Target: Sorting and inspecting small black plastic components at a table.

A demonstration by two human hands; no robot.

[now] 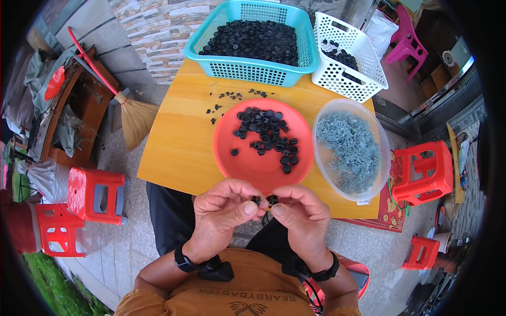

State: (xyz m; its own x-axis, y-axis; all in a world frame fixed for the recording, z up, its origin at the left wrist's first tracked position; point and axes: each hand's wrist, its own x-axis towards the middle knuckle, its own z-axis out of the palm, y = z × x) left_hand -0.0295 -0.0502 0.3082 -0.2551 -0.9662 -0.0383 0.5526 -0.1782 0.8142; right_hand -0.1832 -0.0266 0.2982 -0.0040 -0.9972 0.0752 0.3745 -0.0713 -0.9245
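Note:
In front of my body, just past the table's near edge, both hands meet fingertip to fingertip. My left hand [224, 208] pinches a small black plastic part [256, 200]. My right hand [304, 213] pinches another small black plastic part [272, 199]. A thin, shiny piece seems to lie between the two parts, too small to name. Beyond my hands, a red round plate [237, 164] bears many loose black caps [269, 126]. At its right stands a clear plastic tub [322, 158] filled with small silvery metal pieces [350, 147], tangled in a heap.
A teal basket [253, 73] full of black parts and a white basket [371, 87] with fewer stand at the back of the wooden table [174, 131]. Black bits [230, 95] lie behind the plate. Red stools [95, 195] and a broom [136, 118] flank the table.

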